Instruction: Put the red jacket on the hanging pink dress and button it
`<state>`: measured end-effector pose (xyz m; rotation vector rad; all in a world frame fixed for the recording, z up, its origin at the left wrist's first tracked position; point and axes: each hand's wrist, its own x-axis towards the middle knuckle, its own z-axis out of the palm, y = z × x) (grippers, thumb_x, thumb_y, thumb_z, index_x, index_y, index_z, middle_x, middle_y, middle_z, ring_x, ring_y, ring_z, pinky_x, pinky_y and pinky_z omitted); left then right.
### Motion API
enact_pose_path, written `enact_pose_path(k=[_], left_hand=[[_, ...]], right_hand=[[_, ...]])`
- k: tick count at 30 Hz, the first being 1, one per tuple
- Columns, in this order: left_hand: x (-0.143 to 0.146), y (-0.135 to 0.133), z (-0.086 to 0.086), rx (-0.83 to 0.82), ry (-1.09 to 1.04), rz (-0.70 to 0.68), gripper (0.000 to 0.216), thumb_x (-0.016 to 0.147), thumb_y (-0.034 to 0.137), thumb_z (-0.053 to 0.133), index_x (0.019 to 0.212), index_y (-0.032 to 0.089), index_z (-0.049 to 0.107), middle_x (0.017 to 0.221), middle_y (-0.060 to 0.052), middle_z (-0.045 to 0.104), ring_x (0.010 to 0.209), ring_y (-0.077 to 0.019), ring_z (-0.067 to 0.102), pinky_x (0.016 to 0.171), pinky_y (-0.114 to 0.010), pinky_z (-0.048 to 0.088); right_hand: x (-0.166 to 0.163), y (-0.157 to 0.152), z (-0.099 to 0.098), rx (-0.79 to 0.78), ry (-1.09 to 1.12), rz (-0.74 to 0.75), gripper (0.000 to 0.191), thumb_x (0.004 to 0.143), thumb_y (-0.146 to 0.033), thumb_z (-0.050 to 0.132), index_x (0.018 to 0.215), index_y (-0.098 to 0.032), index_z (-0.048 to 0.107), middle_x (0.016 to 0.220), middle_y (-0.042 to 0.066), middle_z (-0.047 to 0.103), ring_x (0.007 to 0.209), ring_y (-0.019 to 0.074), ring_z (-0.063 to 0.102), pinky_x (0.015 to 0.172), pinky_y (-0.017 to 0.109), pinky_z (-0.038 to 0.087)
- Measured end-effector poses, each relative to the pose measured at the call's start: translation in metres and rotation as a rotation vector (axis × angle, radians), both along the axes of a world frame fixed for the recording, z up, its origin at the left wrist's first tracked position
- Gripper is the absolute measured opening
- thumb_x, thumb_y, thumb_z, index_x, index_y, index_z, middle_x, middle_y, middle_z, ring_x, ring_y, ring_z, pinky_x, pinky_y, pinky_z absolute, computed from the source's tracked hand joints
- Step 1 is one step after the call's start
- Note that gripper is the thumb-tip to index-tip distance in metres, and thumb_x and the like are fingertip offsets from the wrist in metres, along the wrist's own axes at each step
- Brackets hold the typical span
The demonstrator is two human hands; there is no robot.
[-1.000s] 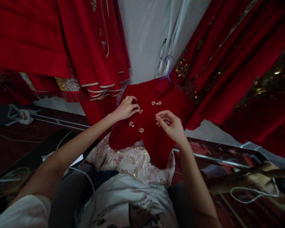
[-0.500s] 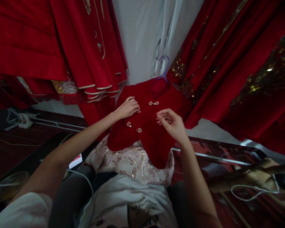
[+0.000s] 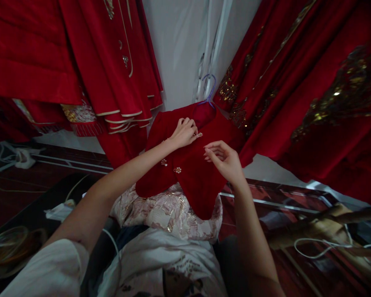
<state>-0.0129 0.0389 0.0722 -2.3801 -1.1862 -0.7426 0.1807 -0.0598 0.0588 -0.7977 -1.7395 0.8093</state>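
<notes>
Left hand (image 3: 184,133) half-covering top clasp (image 3: 199,135), grip unclear, right hand (image 3: 225,161) loosely spread over jacket (image 3: 193,181)

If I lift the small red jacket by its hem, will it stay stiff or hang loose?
Probably loose: the red jacket drapes in soft curves over the pale cloth. It is likely light, since only a thin hanger hook shows at its collar. The pearl buttons may snag, so handle it gently.
</notes>
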Motion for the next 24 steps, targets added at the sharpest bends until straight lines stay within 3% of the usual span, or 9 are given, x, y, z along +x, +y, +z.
enact_pose_path(k=[10,17,20,24], left_hand=[[-0.001,-0.002,0.008,-0.103,-0.066,-0.057,0.015,0.084,0.030,0.061,0.089,0.018,0.066,0.089,-0.006,0.065,0.096,-0.0226,0.053,0.100,-0.048,0.026],[-0.005,-0.002,0.013,-0.005,0.070,-0.120,0.013,0.087,0.023,0.054,0.095,0.020,0.063,0.076,0.000,0.066,0.087,-0.0176,0.060,0.109,-0.047,0.020],[-0.006,0.000,0.012,0.053,0.152,-0.117,0.019,0.092,0.021,0.045,0.096,0.021,0.064,0.079,-0.001,0.067,0.087,-0.0173,0.061,0.111,-0.046,0.020],[-0.003,0.002,0.011,0.075,0.219,-0.136,0.028,0.096,0.026,0.036,0.104,0.015,0.060,0.090,-0.007,0.068,0.090,-0.0187,0.062,0.106,-0.041,0.027]], right_hand=[[-0.005,0.002,-0.003,-0.007,-0.014,0.022,0.026,0.083,-0.044,0.061,0.096,-0.020,0.060,0.079,0.002,0.066,0.068,0.0134,0.065,0.064,0.028,0.057],[-0.001,0.011,-0.012,0.051,-0.185,-0.042,0.022,0.084,-0.041,0.060,0.092,-0.022,0.065,0.092,0.004,0.068,0.083,0.0159,0.065,0.071,0.029,0.057],[0.001,0.021,-0.018,0.077,-0.168,-0.115,0.023,0.083,-0.042,0.060,0.093,-0.022,0.066,0.099,0.006,0.066,0.090,0.0177,0.064,0.078,0.033,0.057],[-0.015,0.048,-0.012,0.209,0.030,-0.292,0.029,0.085,-0.044,0.056,0.102,-0.022,0.062,0.111,0.009,0.063,0.107,0.0197,0.059,0.097,0.039,0.049]])
